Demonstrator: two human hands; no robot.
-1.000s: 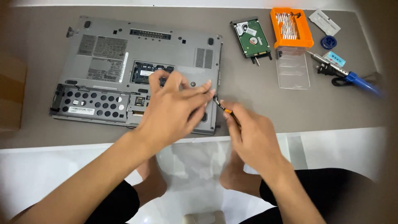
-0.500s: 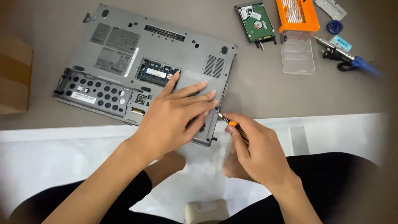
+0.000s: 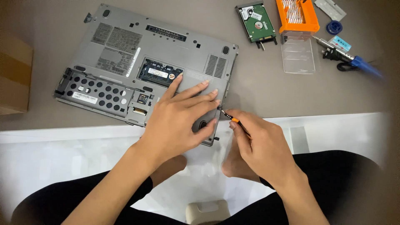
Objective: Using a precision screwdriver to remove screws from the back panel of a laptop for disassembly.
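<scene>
Lying upside down on the grey worktop (image 3: 266, 89), the laptop (image 3: 166, 50) is steadied by the left hand (image 3: 183, 116), spread flat; the right hand (image 3: 260, 143) pinches a small screwdriver (image 3: 233, 119), its tip seemingly at an edge screw.

Seen from a single head-worn camera, high above and tilted steeply down, facing forward over the wearer's own lap. Close range: laptop (image 3: 146, 71), upturned, filling the upper left and centre, angled to the frame. Left hand (image 3: 183, 116) flat on the laptop's near right corner; right hand (image 3: 260, 146) just right of that corner, gripping a screwdriver (image 3: 235, 121). Beyond the laptop's far right corner, a hard drive (image 3: 256, 21) and an orange bit case (image 3: 296, 16), cropped by the top edge. Nearer than the laptop, crossed legs and bare feet along the bottom. Only one view, nothing shared.
</scene>
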